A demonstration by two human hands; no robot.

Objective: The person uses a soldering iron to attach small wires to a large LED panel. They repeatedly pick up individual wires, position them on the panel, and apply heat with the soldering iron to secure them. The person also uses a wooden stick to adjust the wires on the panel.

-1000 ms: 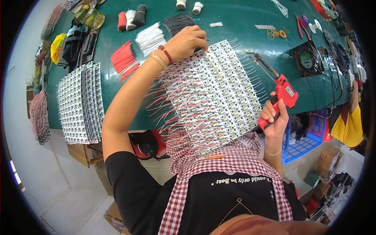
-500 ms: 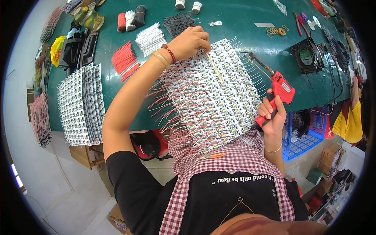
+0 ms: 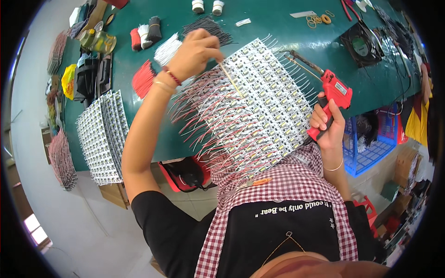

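A white circuit board panel (image 3: 266,99), crowded with rows of small parts, lies tilted over the table's near edge and partly on my lap. Red and white wires (image 3: 199,116) fan out from its left side, and more stick out along its far right edge. My left hand (image 3: 200,52) is closed, pinching a thin pale-yellow stick (image 3: 230,78) that slants down over the panel; whether its tip touches is unclear. To the panel's right, my right hand (image 3: 328,121) grips a red soldering gun (image 3: 336,90) by its handle, with the dark tip pointing up and left near the board.
Red wires (image 3: 144,79), white wires (image 3: 168,48) and dark wires (image 3: 208,28) lie in piles beyond my left arm. More stacked panels (image 3: 104,139) stand at the left table edge. A black fan (image 3: 361,45) sits at right, above a blue basket (image 3: 371,153).
My left hand with the stick has shifted left over the panel. The soldering gun stays in my right hand in much the same pose. The whole view has turned slightly.
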